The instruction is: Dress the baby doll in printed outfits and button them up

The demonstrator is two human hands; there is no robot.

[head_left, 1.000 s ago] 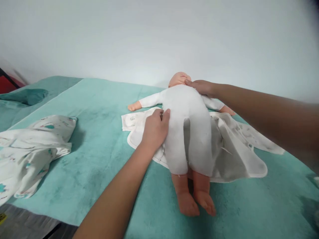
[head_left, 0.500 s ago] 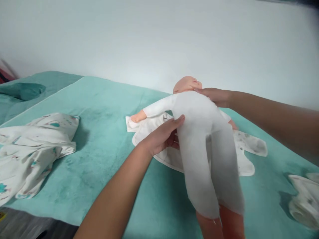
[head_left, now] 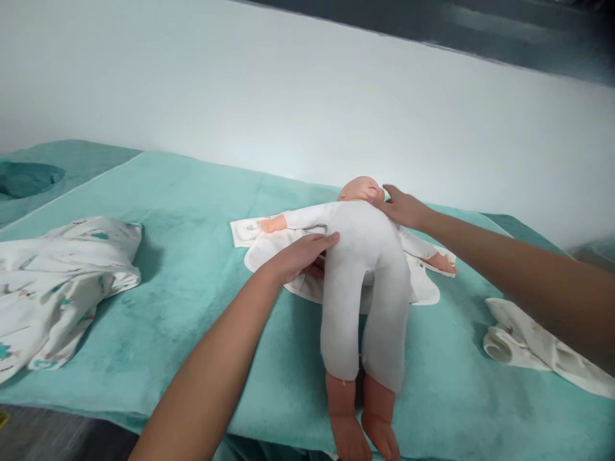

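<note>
A baby doll (head_left: 368, 234) with a white cloth body lies on its back over a spread white baby jacket (head_left: 263, 253), its bare feet toward me. My left hand (head_left: 303, 255) is closed on the side of its torso, thumb on top and fingers tucked beneath. At the neck and shoulder, my right hand (head_left: 404, 208) supports the doll, with the thumb raised near the chin and some fingers hidden behind it. The doll's arms stretch out along the jacket's sleeves. Much of the jacket is hidden under the body.
A green cloth (head_left: 202, 192) covers the table up to the white wall (head_left: 192, 89). On the left lies a crumpled white printed garment (head_left: 72, 282). Another folded white cloth item (head_left: 523, 339) lies at the right, partly behind my right forearm.
The doll has been lowered onto the jacket, and its feet now show. My right thumb has lifted from the doll's neck. The camera view has shifted, bringing more of the right side in.
</note>
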